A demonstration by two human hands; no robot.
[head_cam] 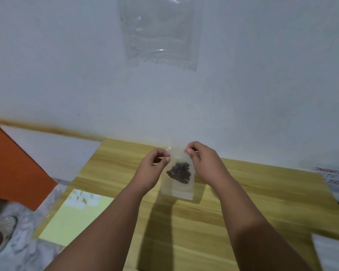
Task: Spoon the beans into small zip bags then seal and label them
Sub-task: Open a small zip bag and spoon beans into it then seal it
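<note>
While the zip bag (179,173) of dark beans (178,172) hangs above the wooden table (262,192), the left hand (155,165) and the right hand (203,159) pinch its top corners.

the person's hands and forearms are in view. the left hand (154,163) and the right hand (204,159) are bare and broad, with thick fingers (196,146). each thumbnail (189,152) is cut short and blunt. the left forearm (115,222) and the right forearm (252,222) are bare too, uncovered from wrist to the picture's lower edge.
</note>
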